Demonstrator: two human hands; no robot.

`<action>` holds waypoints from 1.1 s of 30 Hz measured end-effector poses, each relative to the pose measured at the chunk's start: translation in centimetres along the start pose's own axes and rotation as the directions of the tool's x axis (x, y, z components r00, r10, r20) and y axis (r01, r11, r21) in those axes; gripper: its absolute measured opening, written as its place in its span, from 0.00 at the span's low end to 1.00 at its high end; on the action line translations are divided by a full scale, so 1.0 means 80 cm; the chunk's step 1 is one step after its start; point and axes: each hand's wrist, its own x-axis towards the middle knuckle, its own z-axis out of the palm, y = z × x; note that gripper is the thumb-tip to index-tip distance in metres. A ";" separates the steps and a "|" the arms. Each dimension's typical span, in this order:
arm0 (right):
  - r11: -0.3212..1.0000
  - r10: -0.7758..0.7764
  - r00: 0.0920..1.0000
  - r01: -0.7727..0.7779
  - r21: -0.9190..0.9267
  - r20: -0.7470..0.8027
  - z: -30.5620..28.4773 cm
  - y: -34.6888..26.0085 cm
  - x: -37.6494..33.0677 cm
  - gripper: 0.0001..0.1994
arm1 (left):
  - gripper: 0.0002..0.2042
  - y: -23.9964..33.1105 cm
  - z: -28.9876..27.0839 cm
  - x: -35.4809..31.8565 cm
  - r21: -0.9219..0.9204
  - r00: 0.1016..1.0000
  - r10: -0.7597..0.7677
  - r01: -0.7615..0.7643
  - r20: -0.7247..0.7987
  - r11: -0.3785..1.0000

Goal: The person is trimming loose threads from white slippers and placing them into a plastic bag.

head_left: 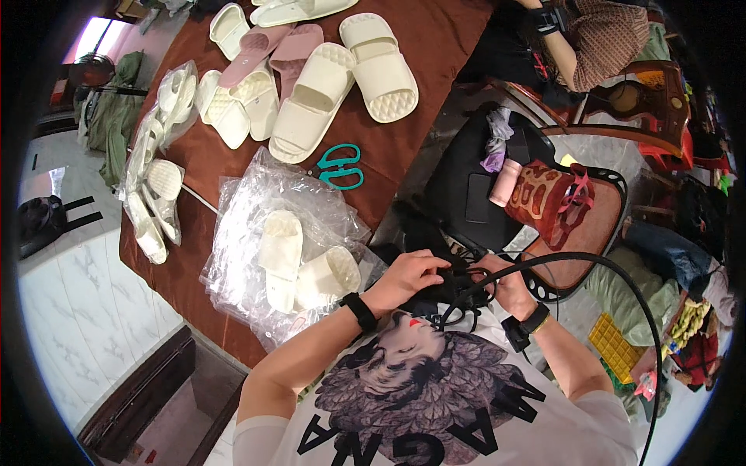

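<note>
Close to my chest, my left hand (409, 277) has its fingers bent against a bundle of black cables (460, 281), the fingertips pinching at its edge. On the other side of the bundle, my right hand (509, 286) is closed on the looped cables, its fingers partly hidden by them. A dark object sits among the loops, and I cannot make out its kind. To the left of my hands, a pair of cream slippers (282, 245) lies on clear plastic bags (233, 225) at the table's near edge.
Teal-handled scissors (340, 166) lie beyond the bags on the brown cloth-covered table (404, 155). Loose cream and pink slippers (311, 105) and bagged slippers (159, 186) lie farther off. A black chair (447, 182) holds a pink bottle (507, 183) and red bag (544, 206). Another person (598, 46) sits at far right.
</note>
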 end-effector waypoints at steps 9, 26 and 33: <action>0.952 -0.195 0.969 0.224 -0.207 0.153 -0.015 -0.073 0.017 0.13 | 0.07 -0.001 -0.004 0.001 0.134 0.955 0.229 -0.206 -0.190 0.969; 0.821 -0.348 0.798 0.512 -0.251 0.492 -0.063 -0.090 0.019 0.20 | 0.08 0.004 -0.004 -0.009 0.144 0.967 0.158 -0.131 -0.199 0.981; 0.802 -0.270 0.871 0.439 -0.405 0.410 -0.038 -0.100 0.054 0.19 | 0.08 0.018 -0.001 -0.006 0.170 0.960 0.190 -0.156 -0.205 0.973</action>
